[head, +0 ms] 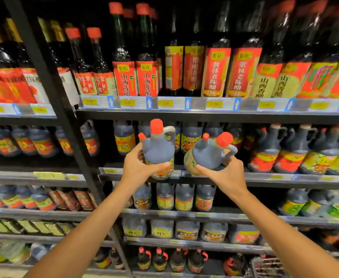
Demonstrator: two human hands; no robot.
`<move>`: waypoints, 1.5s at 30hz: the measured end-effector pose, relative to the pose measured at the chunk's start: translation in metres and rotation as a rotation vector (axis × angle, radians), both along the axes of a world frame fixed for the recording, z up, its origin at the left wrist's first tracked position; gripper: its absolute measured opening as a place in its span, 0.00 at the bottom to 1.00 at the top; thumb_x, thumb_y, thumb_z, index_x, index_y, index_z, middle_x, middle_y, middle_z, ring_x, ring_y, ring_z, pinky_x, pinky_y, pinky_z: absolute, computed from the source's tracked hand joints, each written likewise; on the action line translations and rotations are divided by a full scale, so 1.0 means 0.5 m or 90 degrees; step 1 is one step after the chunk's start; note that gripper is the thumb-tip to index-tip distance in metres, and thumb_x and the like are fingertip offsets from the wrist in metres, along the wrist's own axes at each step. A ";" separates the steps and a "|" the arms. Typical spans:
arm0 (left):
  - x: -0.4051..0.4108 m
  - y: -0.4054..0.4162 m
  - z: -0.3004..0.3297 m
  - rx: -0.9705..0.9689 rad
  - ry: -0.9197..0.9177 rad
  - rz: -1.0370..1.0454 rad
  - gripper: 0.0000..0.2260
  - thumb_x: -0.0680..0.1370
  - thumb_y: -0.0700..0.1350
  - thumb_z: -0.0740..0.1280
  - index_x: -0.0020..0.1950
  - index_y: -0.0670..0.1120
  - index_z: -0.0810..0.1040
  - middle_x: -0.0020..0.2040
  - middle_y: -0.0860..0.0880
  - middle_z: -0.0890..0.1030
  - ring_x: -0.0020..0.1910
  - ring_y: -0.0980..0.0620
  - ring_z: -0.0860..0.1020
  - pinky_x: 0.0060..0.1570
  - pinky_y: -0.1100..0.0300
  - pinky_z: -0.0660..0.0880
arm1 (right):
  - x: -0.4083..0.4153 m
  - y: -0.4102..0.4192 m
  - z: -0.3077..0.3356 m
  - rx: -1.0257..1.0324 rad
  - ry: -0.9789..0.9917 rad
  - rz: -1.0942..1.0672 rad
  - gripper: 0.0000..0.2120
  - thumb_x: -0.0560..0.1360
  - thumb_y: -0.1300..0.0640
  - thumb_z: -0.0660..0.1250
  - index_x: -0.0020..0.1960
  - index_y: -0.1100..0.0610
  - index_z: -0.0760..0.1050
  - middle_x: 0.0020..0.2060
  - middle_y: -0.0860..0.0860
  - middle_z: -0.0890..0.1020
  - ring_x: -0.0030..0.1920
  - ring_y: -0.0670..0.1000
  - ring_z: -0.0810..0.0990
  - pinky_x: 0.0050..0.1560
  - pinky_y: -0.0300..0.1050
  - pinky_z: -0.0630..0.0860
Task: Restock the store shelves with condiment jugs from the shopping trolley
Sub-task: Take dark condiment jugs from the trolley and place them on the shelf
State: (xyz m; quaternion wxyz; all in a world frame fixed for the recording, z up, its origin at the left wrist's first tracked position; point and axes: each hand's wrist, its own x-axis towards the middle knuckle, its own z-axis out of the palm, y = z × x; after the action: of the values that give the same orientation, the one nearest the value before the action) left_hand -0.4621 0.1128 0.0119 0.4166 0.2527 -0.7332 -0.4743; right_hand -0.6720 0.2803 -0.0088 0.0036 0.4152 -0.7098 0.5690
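Observation:
Two dark condiment jugs with red caps and side handles are held up in front of the second shelf (264, 177). My left hand (139, 166) grips the lower body of the left jug (159, 150), which stands nearly upright. My right hand (227, 174) grips the right jug (209, 152) from below, and this jug tilts to the right. Both jugs hover at the shelf's front edge, before a gap between stocked jugs. A corner of the wire trolley (268, 266) shows at the bottom right.
Tall vinegar bottles (214, 71) fill the shelf above. Similar jugs (266, 151) stand to the right on the same shelf, others (124, 138) behind the held ones. A black upright post (64, 109) divides the shelving on the left. Lower shelves hold more jugs.

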 end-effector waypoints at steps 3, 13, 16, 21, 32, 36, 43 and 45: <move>-0.017 -0.015 -0.007 -0.038 0.001 0.006 0.30 0.62 0.50 0.84 0.60 0.60 0.76 0.52 0.67 0.83 0.55 0.64 0.81 0.53 0.62 0.80 | -0.029 -0.039 -0.032 -0.018 0.013 -0.007 0.31 0.61 0.40 0.81 0.54 0.59 0.80 0.49 0.46 0.84 0.54 0.43 0.83 0.51 0.40 0.81; -0.036 -0.082 -0.025 -0.044 0.010 -0.008 0.35 0.61 0.49 0.84 0.67 0.56 0.76 0.60 0.58 0.82 0.61 0.57 0.80 0.56 0.57 0.80 | -0.071 -0.134 -0.043 0.081 0.031 0.008 0.35 0.61 0.42 0.83 0.64 0.49 0.75 0.52 0.43 0.83 0.53 0.41 0.81 0.50 0.38 0.78; -0.025 -0.090 -0.025 -0.058 0.008 -0.005 0.36 0.61 0.48 0.84 0.65 0.62 0.74 0.59 0.62 0.82 0.61 0.60 0.80 0.55 0.60 0.79 | -0.085 -0.145 -0.055 0.108 0.001 -0.007 0.35 0.61 0.40 0.82 0.62 0.52 0.76 0.51 0.44 0.84 0.52 0.43 0.82 0.50 0.42 0.81; -0.012 -0.090 -0.018 -0.058 0.017 -0.008 0.35 0.61 0.48 0.84 0.64 0.62 0.75 0.58 0.64 0.82 0.60 0.60 0.80 0.54 0.63 0.79 | -0.102 -0.162 -0.061 0.177 -0.047 -0.043 0.27 0.61 0.39 0.82 0.45 0.56 0.75 0.42 0.48 0.82 0.45 0.47 0.81 0.42 0.48 0.81; -0.001 -0.073 -0.008 -0.021 0.018 -0.002 0.34 0.60 0.46 0.83 0.64 0.48 0.77 0.56 0.61 0.83 0.58 0.60 0.81 0.52 0.65 0.79 | -0.093 -0.181 -0.036 0.246 -0.065 -0.009 0.27 0.68 0.41 0.78 0.34 0.56 0.63 0.28 0.48 0.69 0.27 0.42 0.68 0.28 0.37 0.63; 0.008 -0.072 -0.007 -0.026 0.009 -0.005 0.36 0.60 0.45 0.83 0.67 0.45 0.77 0.59 0.55 0.83 0.59 0.58 0.81 0.52 0.65 0.79 | -0.070 -0.184 -0.062 0.338 -0.048 -0.042 0.32 0.62 0.34 0.78 0.48 0.56 0.70 0.42 0.47 0.78 0.42 0.48 0.79 0.37 0.47 0.78; 0.016 -0.070 -0.014 -0.007 0.018 -0.007 0.36 0.60 0.46 0.83 0.66 0.44 0.77 0.58 0.53 0.84 0.60 0.54 0.81 0.53 0.61 0.79 | -0.115 -0.181 -0.042 0.393 -0.035 0.040 0.22 0.66 0.44 0.81 0.41 0.53 0.70 0.39 0.48 0.80 0.41 0.46 0.80 0.37 0.46 0.77; 0.014 -0.066 -0.017 -0.001 0.019 -0.003 0.35 0.60 0.46 0.83 0.65 0.44 0.78 0.57 0.53 0.84 0.59 0.55 0.82 0.52 0.62 0.79 | -0.110 -0.180 -0.038 0.387 -0.033 0.049 0.21 0.67 0.46 0.80 0.40 0.52 0.68 0.38 0.47 0.78 0.39 0.42 0.78 0.32 0.37 0.73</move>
State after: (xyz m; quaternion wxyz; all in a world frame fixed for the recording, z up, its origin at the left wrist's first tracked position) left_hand -0.4551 0.0798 0.0033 0.4269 0.2433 -0.7279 -0.4782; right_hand -0.7271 0.1905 -0.0281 -0.1603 0.4091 -0.8312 0.3406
